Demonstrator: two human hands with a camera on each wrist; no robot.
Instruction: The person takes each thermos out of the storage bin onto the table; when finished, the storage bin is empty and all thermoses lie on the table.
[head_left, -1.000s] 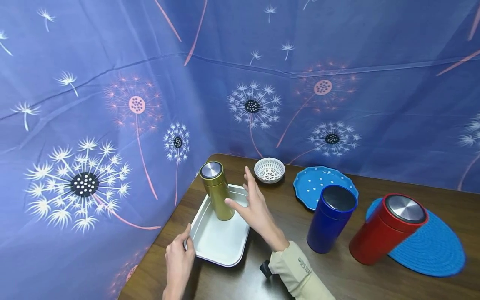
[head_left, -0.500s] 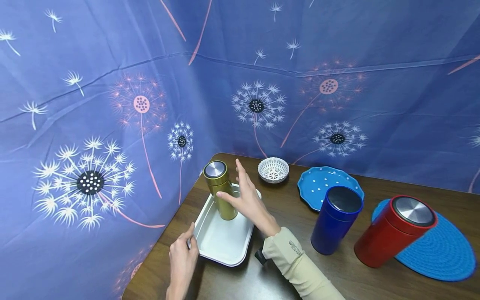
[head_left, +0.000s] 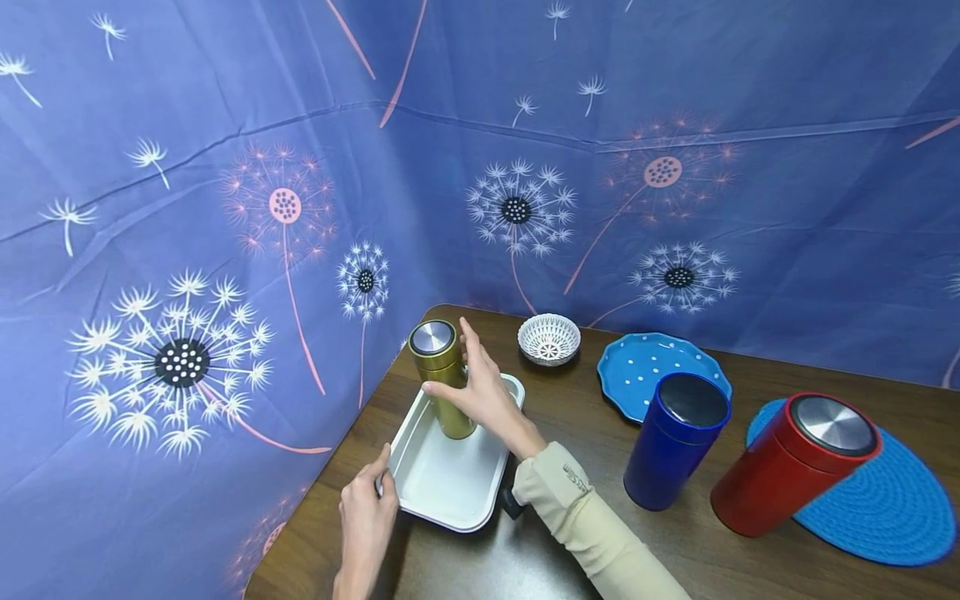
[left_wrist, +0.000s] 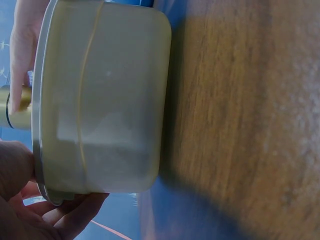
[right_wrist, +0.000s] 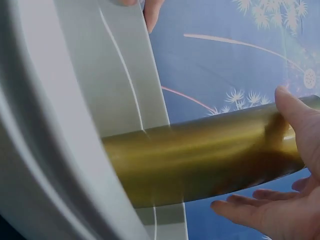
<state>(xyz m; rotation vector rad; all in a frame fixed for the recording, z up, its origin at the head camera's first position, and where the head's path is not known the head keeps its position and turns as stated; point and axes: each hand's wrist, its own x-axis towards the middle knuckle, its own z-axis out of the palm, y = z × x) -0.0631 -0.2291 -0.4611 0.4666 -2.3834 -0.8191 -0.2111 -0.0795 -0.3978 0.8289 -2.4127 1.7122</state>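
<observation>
A gold thermos with a silver-topped lid stands upright inside a deep white rectangular container. Beside its upper body is my right hand, thumb and fingers spread to either side. In the right wrist view the thumb lies against the gold thermos, while the fairly straight fingers show a gap from it. At the container's near-left rim, my left hand pinches the edge. From the left wrist view, thumb and fingers wrap the corner of the white container.
A blue thermos and a red thermos stand to the right on the wooden table. Behind are a white lattice bowl and a blue dotted plate. A blue round placemat lies at far right. Patterned cloth hangs behind.
My right hand has moved left, closer around the gold thermos's upper part. The left hand keeps its hold on the container rim. The view has shifted slightly.
</observation>
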